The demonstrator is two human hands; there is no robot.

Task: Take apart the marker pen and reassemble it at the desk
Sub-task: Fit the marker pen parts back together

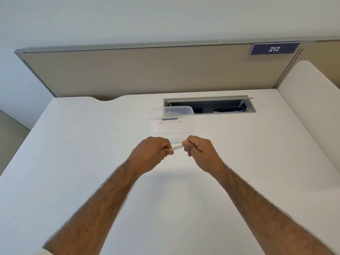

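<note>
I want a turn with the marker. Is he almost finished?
Partly apart, it seems: a blue stick-like piece lies in the clear container, maybe the ink core. In hand: the left hand and right hand grip the white marker barrel by its ends. Still left: that piece going back in.

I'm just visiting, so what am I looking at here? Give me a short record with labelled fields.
setting: white desk with beige partition panel
held item: white marker pen barrel, gripped at both ends
left hand: closed on the barrel
right hand: closed on the other end
behind hands: clear plastic container holding a thin blue rod
desk opening: open cable tray
sign: blue plate reading 212
</note>
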